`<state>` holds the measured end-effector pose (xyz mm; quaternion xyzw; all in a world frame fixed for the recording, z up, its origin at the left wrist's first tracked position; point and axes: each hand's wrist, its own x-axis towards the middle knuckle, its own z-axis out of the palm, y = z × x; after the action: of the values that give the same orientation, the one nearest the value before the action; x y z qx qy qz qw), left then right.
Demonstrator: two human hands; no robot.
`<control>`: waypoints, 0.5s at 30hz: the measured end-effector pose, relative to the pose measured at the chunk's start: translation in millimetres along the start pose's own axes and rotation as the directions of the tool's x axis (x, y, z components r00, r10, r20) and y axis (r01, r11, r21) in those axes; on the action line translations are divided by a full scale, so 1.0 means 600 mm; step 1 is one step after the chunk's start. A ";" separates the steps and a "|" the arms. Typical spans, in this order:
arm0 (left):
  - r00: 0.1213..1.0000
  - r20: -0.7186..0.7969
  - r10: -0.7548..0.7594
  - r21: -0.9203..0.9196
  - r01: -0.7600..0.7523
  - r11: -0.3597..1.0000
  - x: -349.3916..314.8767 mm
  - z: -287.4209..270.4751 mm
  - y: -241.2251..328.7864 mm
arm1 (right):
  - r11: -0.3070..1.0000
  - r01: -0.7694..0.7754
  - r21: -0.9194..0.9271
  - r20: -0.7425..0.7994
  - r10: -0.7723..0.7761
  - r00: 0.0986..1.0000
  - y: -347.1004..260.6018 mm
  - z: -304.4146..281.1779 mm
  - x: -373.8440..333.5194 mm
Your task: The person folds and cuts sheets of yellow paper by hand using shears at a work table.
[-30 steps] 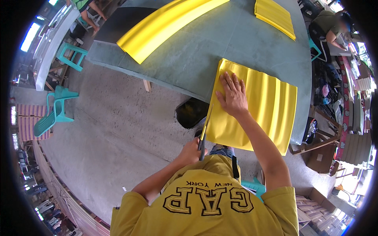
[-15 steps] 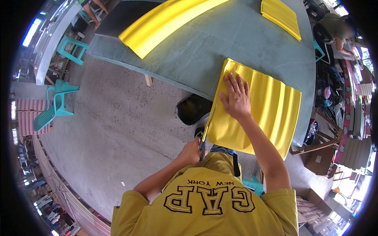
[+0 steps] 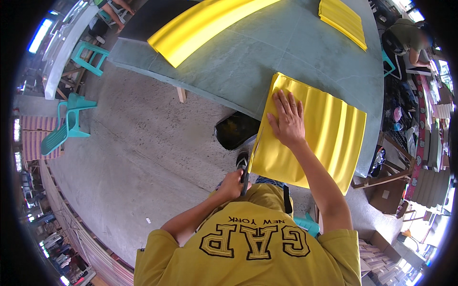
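Observation:
A folded stack of glossy yellow sheeting (image 3: 329,138) lies at the edge of the grey-green table, its near part hanging over the edge. My right hand (image 3: 290,125) presses flat on its upper left part, fingers stretched out. My left hand (image 3: 231,185) is closed round the black handles of a pair of scissors (image 3: 245,182). The blades point away from me along the stack's left edge, close against it. How far the blades are apart is too small to tell.
The table (image 3: 229,66) also bears a long yellow strip (image 3: 200,31) at far left and another yellow folded piece (image 3: 342,21) at far right. Green plastic chairs (image 3: 74,117) and a stool (image 3: 90,58) stand left. A black bag-like object (image 3: 236,131) sits below the table edge. A person (image 3: 408,38) works at far right.
The scissors have shifted slightly and their blades now show narrower beside the stack's left edge. My right hand keeps its place on the sheeting. The whole view has moved a little.

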<state>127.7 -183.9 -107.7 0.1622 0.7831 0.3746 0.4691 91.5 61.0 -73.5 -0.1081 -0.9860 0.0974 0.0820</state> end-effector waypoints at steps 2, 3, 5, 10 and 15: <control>1.000 -0.003 0.010 -0.038 -0.010 0.999 0.000 -0.002 0.008 | 1.000 -0.002 0.003 -0.002 0.002 1.000 0.000 0.000 -0.002; 1.000 -0.005 0.005 -0.057 -0.005 0.998 0.002 -0.004 0.016 | 1.000 -0.005 0.010 -0.002 0.005 1.000 0.000 0.002 -0.002; 1.000 0.000 0.001 -0.099 -0.001 0.995 0.006 -0.007 0.023 | 1.000 -0.011 0.009 -0.005 0.011 1.000 -0.002 0.002 -0.001; 0.999 0.033 -0.034 -0.071 0.036 0.997 0.006 -0.022 0.040 | 1.000 -0.020 -0.023 -0.009 0.020 1.000 -0.001 0.003 -0.002; 0.999 0.013 -0.038 -0.073 0.039 0.997 0.006 -0.018 0.038 | 1.000 -0.024 -0.019 -0.004 0.024 1.000 -0.003 0.004 -0.002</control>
<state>114.5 -171.5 -90.1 0.1318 0.7691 0.3930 0.4864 91.9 58.4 -75.3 -0.1210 -0.9853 0.0887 0.0814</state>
